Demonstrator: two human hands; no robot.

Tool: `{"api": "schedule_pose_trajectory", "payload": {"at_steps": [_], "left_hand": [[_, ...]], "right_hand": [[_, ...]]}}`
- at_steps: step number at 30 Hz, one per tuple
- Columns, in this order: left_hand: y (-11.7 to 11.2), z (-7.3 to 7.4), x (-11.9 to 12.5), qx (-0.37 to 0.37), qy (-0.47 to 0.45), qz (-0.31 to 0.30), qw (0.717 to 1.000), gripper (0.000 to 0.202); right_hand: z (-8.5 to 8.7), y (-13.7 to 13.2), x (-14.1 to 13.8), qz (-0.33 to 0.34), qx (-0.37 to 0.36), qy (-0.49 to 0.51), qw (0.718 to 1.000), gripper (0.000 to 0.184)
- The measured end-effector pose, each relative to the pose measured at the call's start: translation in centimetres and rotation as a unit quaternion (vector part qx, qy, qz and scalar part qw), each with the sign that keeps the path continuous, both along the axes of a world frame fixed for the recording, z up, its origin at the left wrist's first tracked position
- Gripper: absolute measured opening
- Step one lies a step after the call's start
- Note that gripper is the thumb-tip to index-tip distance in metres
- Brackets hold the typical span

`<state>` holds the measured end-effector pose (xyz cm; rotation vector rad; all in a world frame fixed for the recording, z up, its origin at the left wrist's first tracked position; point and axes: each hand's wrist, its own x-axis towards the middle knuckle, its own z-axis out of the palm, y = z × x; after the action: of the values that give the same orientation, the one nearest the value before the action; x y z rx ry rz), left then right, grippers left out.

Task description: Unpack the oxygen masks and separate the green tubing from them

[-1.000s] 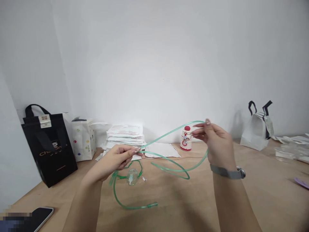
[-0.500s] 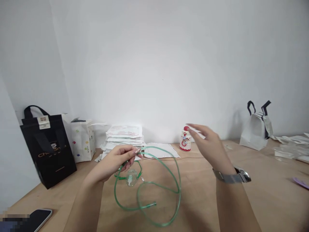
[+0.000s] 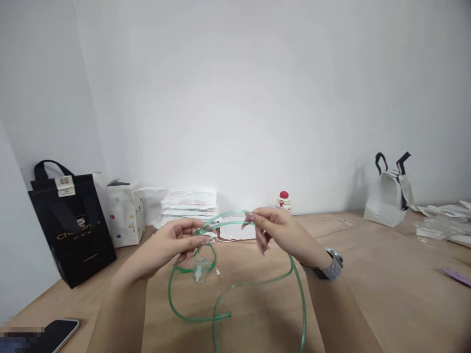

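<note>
A long green clear tube (image 3: pixel 302 304) hangs in loops between my two hands above the table. My left hand (image 3: pixel 186 240) pinches the upper strands on the left. On the right, my right hand (image 3: pixel 274 228) closes its thumb and fingers round the same strands. One end of the tube, with a connector (image 3: pixel 226 315), dangles low near the middle. Behind it on the table lies a clear oxygen mask (image 3: pixel 200 269) with a green strap, just below my left hand. Beside the mask is a small white tag-like piece (image 3: pixel 218 271).
At the back stand a stack of white packets (image 3: pixel 189 201), a flat white packet (image 3: pixel 237 229) and a red-topped jar (image 3: pixel 283 198). A black bag (image 3: pixel 73 225) and a dotted bag (image 3: pixel 125 215) are left, beyond a phone (image 3: pixel 55 336). A white bag (image 3: pixel 386 203) and plastic packaging (image 3: pixel 434 228) are right.
My right hand has come left and down, from open in the air to gripping the tube. The loops are now spread wider to the right. My left hand stays nearly in place.
</note>
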<state>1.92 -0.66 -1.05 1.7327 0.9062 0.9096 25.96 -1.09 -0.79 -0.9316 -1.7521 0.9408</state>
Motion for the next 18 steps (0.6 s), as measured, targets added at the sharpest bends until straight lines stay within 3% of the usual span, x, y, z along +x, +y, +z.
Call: {"api": "schedule_pose_trajectory", "payload": {"at_steps": [3, 7, 9, 11, 14, 16, 18], "left_hand": [[-0.1, -0.1, -0.3, -0.006, 0.034, -0.002, 0.999, 0.049], [1.3, -0.8, -1.3, 0.041, 0.149, 0.082, 0.985, 0.038], [2.3, -1.2, -2.0, 0.092, 0.214, 0.180, 0.956, 0.039], [3.1, -1.6, -2.8, 0.125, 0.279, 0.285, 0.909, 0.047], [3.7, -2.0, -3.7, 0.090, 0.343, 0.359, 0.863, 0.062], [3.6, -2.0, -4.0, 0.056, 0.335, 0.354, 0.871, 0.065], [3.4, -1.8, -3.9, 0.032, 0.299, 0.325, 0.897, 0.062]], "right_hand": [[0.2, 0.5, 0.8, -0.120, 0.033, 0.131, 0.984, 0.030], [0.6, 0.8, 3.0, -0.237, 0.092, 0.283, 0.925, 0.031], [0.9, 0.7, 4.3, -0.276, 0.113, 0.307, 0.904, 0.032], [1.1, 0.4, 5.4, -0.307, 0.118, 0.303, 0.894, 0.033], [1.2, 0.0, 6.1, -0.338, 0.121, 0.293, 0.886, 0.034], [1.0, 0.0, 6.0, -0.351, 0.131, 0.276, 0.885, 0.033], [0.8, 0.2, 5.8, -0.370, 0.144, 0.247, 0.884, 0.031]]}}
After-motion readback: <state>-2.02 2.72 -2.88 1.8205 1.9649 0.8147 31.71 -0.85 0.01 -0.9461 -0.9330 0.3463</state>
